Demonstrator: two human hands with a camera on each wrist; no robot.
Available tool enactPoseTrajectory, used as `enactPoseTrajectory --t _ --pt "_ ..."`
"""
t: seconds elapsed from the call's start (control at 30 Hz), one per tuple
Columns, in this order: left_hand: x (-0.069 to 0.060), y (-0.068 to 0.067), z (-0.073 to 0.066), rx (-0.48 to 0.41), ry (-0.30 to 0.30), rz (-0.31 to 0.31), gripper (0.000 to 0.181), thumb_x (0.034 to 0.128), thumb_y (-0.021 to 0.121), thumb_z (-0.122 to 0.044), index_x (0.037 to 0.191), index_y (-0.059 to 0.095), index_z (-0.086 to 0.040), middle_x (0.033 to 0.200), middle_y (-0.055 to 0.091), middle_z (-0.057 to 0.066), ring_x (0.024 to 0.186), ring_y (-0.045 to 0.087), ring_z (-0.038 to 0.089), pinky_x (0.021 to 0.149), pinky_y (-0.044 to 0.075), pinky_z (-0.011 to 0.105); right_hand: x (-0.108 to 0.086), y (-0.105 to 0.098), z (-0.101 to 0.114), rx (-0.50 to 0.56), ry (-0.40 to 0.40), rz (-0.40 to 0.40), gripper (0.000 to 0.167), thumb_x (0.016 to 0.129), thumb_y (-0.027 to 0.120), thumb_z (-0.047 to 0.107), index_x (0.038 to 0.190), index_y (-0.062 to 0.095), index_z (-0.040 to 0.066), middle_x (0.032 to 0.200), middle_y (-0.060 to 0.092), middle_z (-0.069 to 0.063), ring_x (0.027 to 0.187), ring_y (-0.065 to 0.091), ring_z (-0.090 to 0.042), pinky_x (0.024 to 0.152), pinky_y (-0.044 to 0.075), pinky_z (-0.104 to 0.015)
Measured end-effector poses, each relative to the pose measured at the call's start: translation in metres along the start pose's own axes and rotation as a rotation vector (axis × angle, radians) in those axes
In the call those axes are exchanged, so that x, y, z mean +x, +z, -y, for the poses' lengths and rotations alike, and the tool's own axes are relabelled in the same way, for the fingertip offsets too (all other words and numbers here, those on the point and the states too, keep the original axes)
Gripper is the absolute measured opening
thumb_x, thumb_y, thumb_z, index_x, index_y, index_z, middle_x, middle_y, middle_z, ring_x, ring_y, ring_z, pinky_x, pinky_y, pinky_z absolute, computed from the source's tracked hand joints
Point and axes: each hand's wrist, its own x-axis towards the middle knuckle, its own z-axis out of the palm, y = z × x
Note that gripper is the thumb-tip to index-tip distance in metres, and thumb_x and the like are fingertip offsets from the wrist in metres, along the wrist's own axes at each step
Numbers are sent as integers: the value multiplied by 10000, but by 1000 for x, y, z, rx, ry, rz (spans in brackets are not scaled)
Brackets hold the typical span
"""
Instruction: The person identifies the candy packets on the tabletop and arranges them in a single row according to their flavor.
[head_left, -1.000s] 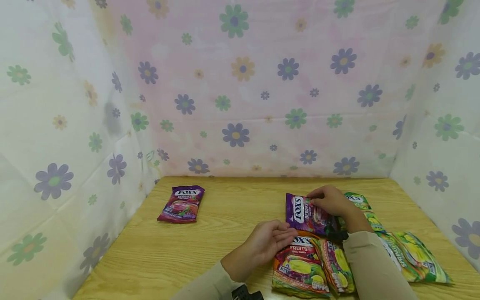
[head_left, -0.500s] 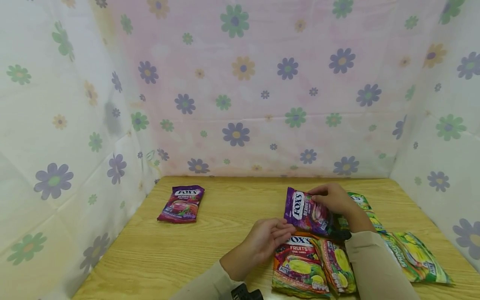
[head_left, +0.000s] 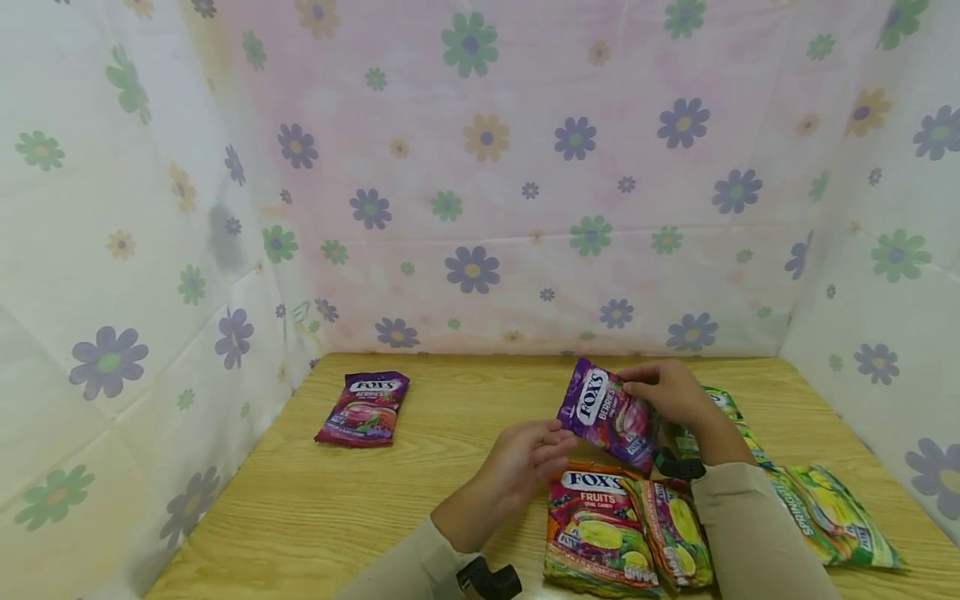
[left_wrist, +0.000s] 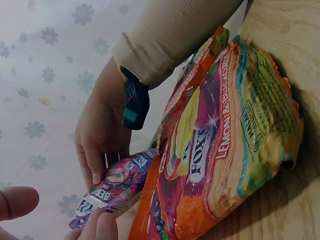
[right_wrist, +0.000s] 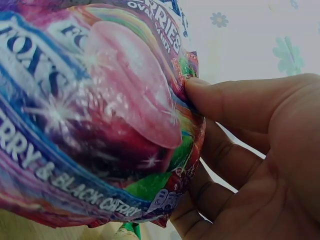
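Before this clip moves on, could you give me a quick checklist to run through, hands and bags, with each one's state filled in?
1. Grip of the right hand on the held bag: ok, it pinches an edge.
2. Held bag's label readable: ok, "FOX'S Berries" shows in the head view.
3. Left hand touching the held bag: cannot tell; it is at a corner.
4. Fruits bag free of both hands: ok, neither grips it.
5. Green bags fully visible: not ok, the right arm hides part.
6. Other Berries bag apart from the hands: ok, it lies at far left.

Held purple bag point(head_left: 611, 417) tilted further, left hand point(head_left: 519, 463) shifted
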Motion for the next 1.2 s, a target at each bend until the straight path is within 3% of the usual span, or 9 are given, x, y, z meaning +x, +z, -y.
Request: enactPoseTrajectory --t 0.23,0.37,0.53,0.7,0.93,1.2 --pt "2 -2 -5 -24 41 -32 501 949 571 -89 1423 525 65 1340 655 228 1287 635 380 1071 530 428 -2 -4 6 37 -30 -18 304 1049 628 220 1284 727 53 1256 693 -209 1022 681 -277 820 590 -351" --pt "3 -4 -8 -88 63 -24 494 966 552 -74 1432 484 77 1334 633 253 1336 586 417 1124 476 462 -4 -7 13 88 -32 -10 326 1052 626 244 1299 716 51 1294 674 -219 1038 681 -283 814 593 -336" --pt "4 -5 -13 -147 103 -20 448 996 530 -59 1416 455 76 1271 614 247 1336 582 429 1117 485 445 -6 -10 23 138 3 -2 382 1047 632 296 1336 689 53 1298 678 -221 1037 684 -274 793 597 -307" --pt "6 -7 -16 -171 144 -49 456 959 538 -27 1396 454 72 1219 622 213 1302 613 419 1087 516 413 -7 -11 29 163 5 5 406 1048 631 287 1358 664 28 1300 670 -227 1034 678 -258 787 594 -276" --pt "7 -9 -22 -211 174 -103 529 939 551 -26 1442 406 54 1271 592 249 1254 652 393 1061 537 386 -9 -14 36 239 -15 26 406 1059 613 234 1388 625 -2 1272 663 -245 936 682 -227 761 609 -297" --pt "9 -11 -25 -204 210 -87 429 936 526 12 1351 559 114 1316 633 213 1154 702 277 1023 563 327 -10 -13 43 302 -18 35 404 1058 615 227 1377 621 -21 1231 668 -245 873 702 -203 743 625 -323"
